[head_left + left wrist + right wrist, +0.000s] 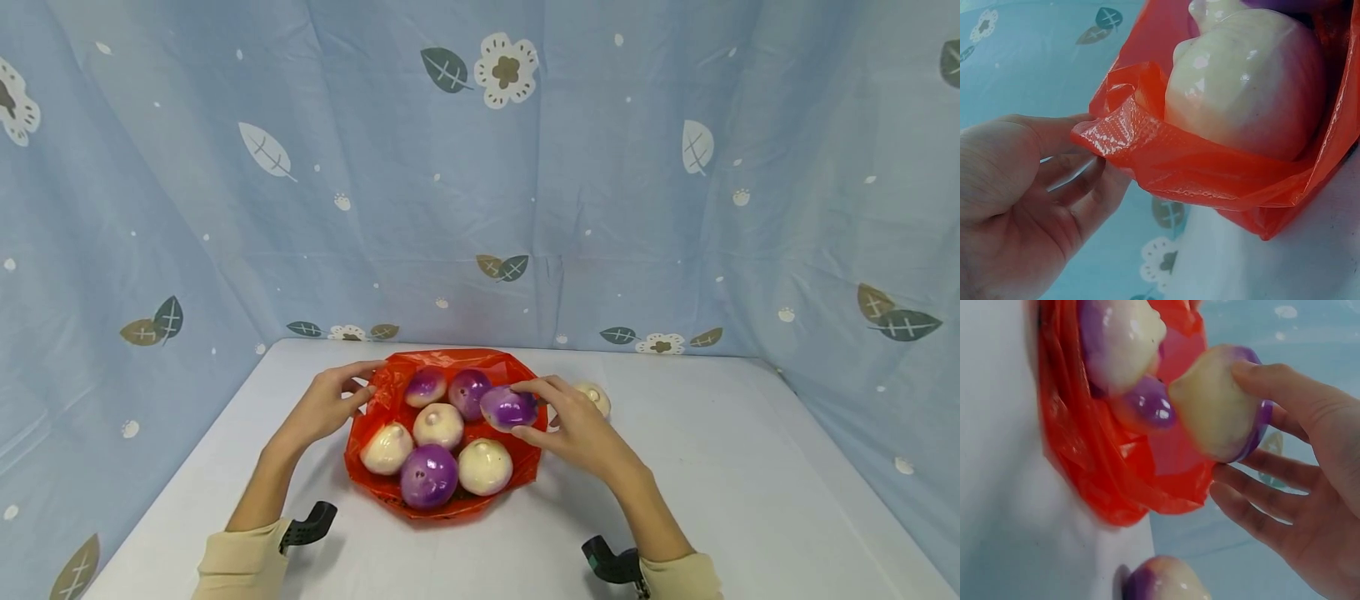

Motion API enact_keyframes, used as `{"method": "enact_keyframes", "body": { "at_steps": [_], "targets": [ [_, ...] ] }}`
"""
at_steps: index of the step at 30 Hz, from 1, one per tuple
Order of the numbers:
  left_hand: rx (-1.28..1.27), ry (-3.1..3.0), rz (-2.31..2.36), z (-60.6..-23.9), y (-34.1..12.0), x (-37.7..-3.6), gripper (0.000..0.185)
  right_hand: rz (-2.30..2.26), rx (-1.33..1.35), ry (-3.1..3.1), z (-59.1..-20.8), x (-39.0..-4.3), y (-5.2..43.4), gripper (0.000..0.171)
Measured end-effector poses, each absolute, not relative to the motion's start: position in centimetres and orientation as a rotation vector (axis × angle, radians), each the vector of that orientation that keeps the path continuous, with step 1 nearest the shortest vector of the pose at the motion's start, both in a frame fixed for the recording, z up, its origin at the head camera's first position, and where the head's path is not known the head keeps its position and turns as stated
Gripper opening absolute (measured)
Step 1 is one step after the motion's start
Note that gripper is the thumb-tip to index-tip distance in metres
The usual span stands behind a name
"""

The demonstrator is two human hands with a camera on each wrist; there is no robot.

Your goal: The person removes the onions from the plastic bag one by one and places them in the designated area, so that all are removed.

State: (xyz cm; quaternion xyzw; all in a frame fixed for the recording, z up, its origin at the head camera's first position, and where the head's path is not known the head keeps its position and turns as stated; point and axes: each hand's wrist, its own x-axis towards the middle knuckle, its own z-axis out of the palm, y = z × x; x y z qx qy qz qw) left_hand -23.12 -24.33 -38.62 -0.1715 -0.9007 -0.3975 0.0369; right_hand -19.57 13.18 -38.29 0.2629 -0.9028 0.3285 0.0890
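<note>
A red plastic bag lies spread open on the table with several purple-and-white turnips inside, among them a white-side-up turnip and a purple-side-up turnip. My left hand pinches the bag's left edge; in the left wrist view its fingertips meet the red film beside a pale turnip. Over the bag's right side, my right hand grips another turnip between thumb and fingers. The right wrist view shows this held turnip with its pale pointed end toward the bag.
One more turnip sits on the white table outside the bag, just behind my right hand. A blue patterned curtain hangs along the back and both sides. Each wrist carries a black camera mount.
</note>
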Motion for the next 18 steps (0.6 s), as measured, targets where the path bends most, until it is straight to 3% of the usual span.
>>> {"method": "enact_keyframes", "body": {
  "at_steps": [18],
  "targets": [
    [-0.525,-2.761,-1.220,-38.8,-24.4,-23.2,0.043,1.063,0.751,-2.685,-37.6,-20.3,17.0,0.053]
  ]
}}
